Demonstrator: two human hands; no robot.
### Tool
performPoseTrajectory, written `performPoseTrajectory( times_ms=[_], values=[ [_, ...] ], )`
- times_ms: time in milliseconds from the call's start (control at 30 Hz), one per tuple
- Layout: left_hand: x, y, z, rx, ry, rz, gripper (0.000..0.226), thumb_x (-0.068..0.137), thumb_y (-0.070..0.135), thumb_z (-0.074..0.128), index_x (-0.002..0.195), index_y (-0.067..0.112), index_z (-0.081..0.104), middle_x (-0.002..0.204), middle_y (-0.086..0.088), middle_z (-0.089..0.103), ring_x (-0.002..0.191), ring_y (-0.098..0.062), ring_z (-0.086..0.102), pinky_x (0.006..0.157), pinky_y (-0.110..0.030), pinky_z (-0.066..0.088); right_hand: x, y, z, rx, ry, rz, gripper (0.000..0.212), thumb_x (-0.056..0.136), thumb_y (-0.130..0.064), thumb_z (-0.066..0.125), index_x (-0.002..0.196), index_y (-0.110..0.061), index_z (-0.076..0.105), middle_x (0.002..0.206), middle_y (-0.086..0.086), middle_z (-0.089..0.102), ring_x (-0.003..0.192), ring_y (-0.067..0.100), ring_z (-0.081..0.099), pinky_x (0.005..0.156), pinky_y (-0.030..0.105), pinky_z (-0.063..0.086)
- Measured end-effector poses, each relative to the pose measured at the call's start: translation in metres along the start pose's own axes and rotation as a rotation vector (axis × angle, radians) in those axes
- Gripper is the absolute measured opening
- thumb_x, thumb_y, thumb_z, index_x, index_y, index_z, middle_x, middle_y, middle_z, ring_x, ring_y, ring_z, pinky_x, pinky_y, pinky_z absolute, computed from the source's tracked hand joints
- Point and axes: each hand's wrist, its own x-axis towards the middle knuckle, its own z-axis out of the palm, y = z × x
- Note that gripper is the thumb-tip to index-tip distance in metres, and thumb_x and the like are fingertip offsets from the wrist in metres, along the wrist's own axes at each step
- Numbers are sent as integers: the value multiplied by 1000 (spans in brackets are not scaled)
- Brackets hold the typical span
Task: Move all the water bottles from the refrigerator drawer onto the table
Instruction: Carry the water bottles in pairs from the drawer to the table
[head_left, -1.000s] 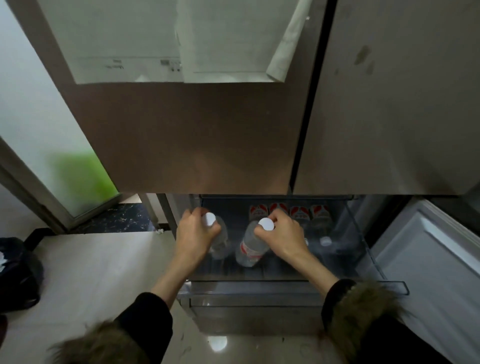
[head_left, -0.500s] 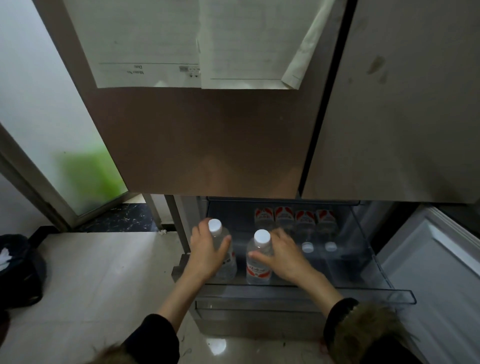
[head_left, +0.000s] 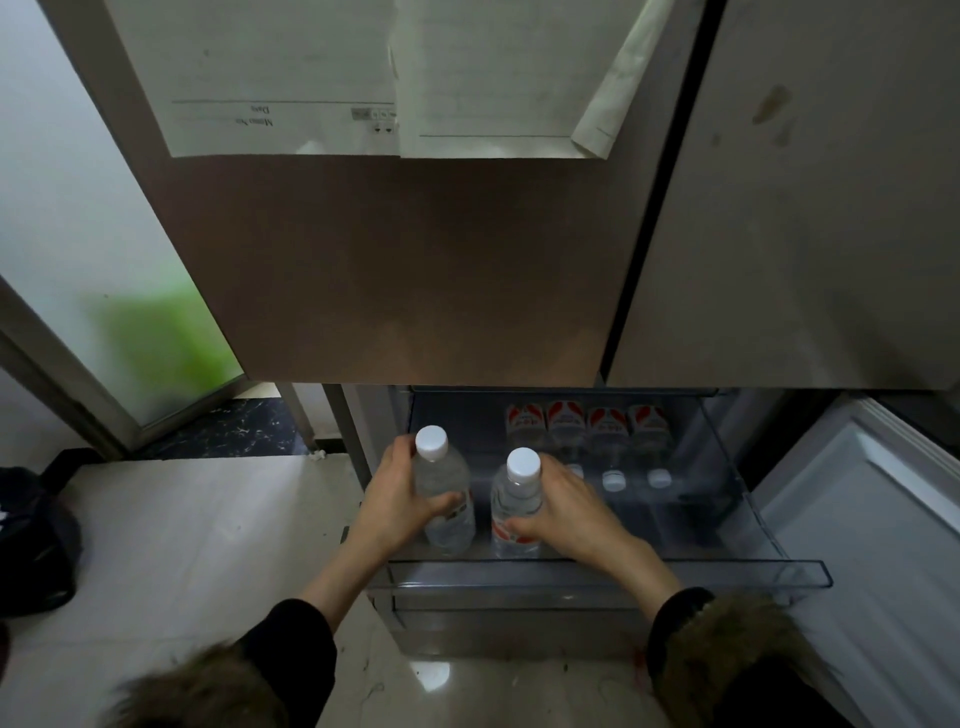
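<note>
Refrigerator (head_left: 415, 270): its upper doors stand closed above your arms, so your way out for anything you lift is toward you, not straight up.
Drawer (head_left: 597, 569): pulled out low in front of you, its clear front wall between your wrists and the bottles.
Back row (head_left: 587, 426): four more bottles lie with caps toward you, beyond both hands, nearer your right.
Left bottle (head_left: 441, 499): upright, long axis vertical, inside the drawer's left front corner.
Right bottle (head_left: 517, 512): upright too, just beside the left one.
Left hand (head_left: 402, 501): you grasp the left bottle from its left side.
Right hand (head_left: 566, 506): you grasp the right bottle from its right side.
Desk: not in view; you probably need to raise both bottles over the front wall first.
</note>
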Motion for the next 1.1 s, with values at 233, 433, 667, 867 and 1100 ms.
performPoseTrajectory(
  times_ms=[233,433,667,867,1100],
  values=[
    [-34,36,-33,12,142,144,78,66,28,82,130,17,38,130,-3,48,119,-18,47,100,-34,42,-20,-18,-24,-11,108,-232,63,78,-31,71,132,-22,38,127,-3,44,121,14,42,94,22,34],
    [-92,97,-83,-137,385,215,72,66,24,81,122,22,36,119,5,50,106,-12,52,91,-27,46,-65,-59,-71,84,250,-422,72,76,-31,74,135,-20,34,124,-5,44,113,7,42,94,21,34],
    [-160,116,-139,-386,646,177,52,77,28,70,115,28,34,107,9,51,96,-1,58,73,-23,55,-102,-120,-92,486,236,-442,75,63,-53,69,130,-32,39,128,-4,52,116,14,53,99,43,46],
    [-236,70,-169,-352,802,63,49,77,28,70,114,28,39,102,8,58,84,3,61,67,-16,52,-121,-177,-40,468,12,-530,69,73,-39,71,133,-22,42,127,1,54,112,15,56,97,41,49],
    [-356,-14,-219,-306,969,-155,51,73,26,74,111,32,39,101,14,57,91,-2,61,71,-21,53,-163,-282,66,342,-200,-727,72,73,-49,68,133,-22,40,130,1,52,118,19,52,99,47,45]
  ],
)
